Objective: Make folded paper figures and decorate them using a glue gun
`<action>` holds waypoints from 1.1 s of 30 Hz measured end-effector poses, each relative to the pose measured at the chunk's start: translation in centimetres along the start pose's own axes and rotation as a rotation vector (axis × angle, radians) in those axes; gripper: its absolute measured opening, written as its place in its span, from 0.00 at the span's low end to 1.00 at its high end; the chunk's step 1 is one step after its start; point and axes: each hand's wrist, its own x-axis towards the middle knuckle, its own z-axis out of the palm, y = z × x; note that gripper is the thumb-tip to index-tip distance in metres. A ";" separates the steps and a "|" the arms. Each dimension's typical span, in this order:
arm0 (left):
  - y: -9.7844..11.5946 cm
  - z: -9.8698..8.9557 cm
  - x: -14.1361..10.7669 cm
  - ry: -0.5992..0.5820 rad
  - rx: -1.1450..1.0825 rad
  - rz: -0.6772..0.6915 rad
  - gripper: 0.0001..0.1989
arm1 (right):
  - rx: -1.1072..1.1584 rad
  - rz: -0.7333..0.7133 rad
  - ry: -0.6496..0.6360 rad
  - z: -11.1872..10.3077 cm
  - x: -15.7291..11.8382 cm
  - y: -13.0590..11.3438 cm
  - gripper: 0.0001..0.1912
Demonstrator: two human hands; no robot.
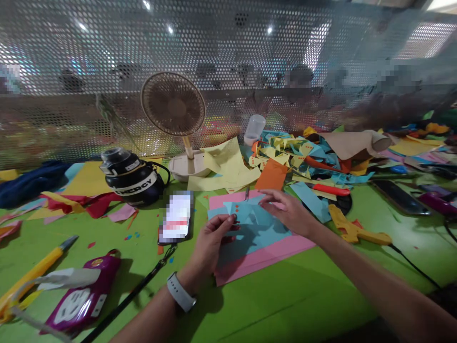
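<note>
My left hand (213,234), with a watch on its wrist, pinches a small blue paper piece (231,207) marked with orange-red dots. To its right, my right hand (291,212) hovers over the paper stack with loosely curved fingers apart; nothing shows between them. Beneath both hands, a light blue sheet (246,242) lies on pink sheets (228,276), partly in shadow. At the stack's far edge is a small grey pointed object (247,192), whose kind I cannot make out. An orange paper piece (272,174) lies just beyond.
Left are a lit phone (176,216), black bottle (134,176), purple device (84,295) and yellow cutter (46,267). A fan (173,105) stands behind, near heaped paper scraps (293,150). A yellow glue gun (352,228) and dark phone (400,196) lie right.
</note>
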 end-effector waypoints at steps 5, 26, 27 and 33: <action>0.2 0.0 0.1 0.065 -0.045 -0.029 0.17 | -0.523 0.081 0.187 -6.5 -5.4 2.3 0.18; -0.2 0.3 0.2 0.068 -0.093 0.027 0.18 | -1.106 0.291 0.046 -9.9 -13.5 7.4 0.27; -0.2 0.3 0.2 0.062 -0.097 0.029 0.17 | -1.138 0.206 0.080 -9.8 -13.6 7.7 0.26; -0.3 0.2 0.4 0.042 -0.129 0.017 0.17 | -1.262 -0.230 0.502 -10.4 -14.5 9.2 0.26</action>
